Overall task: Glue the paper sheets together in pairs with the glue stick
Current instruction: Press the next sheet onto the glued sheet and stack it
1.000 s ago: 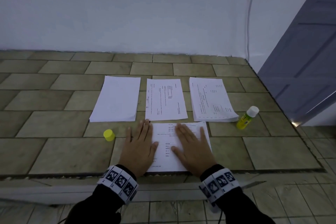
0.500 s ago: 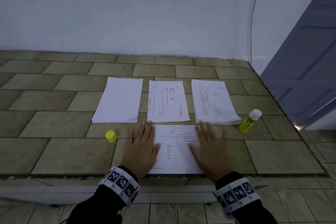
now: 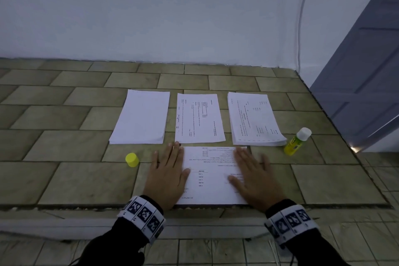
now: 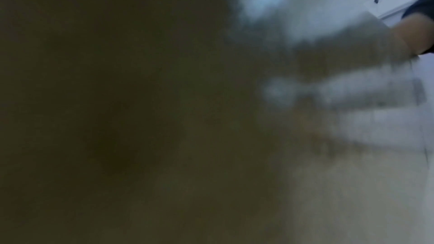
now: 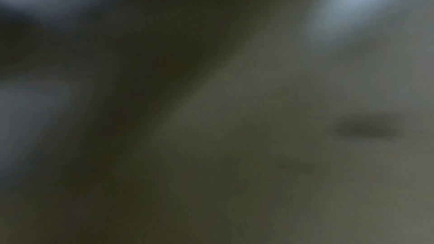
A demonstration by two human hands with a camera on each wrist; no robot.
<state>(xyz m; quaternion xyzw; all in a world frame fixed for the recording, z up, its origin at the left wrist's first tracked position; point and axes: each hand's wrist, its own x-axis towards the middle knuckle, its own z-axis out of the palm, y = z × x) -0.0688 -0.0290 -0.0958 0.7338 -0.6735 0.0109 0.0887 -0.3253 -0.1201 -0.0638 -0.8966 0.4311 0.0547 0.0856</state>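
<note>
Hands: our left hand (image 3: 167, 176) and right hand (image 3: 255, 176) lie flat, fingers straight, pressing the printed sheet (image 3: 210, 176) at the counter's near edge.
Handling: thin, limp paper, likely sliding easily; we'd lift by a corner.
Glue stick (image 3: 296, 141): uncapped, right of the stacks.

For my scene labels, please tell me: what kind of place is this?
Probably an indoor room in a home, not an office: the papers lie on a tiled ledge against a plain wall, with a panelled door at the right.
</note>
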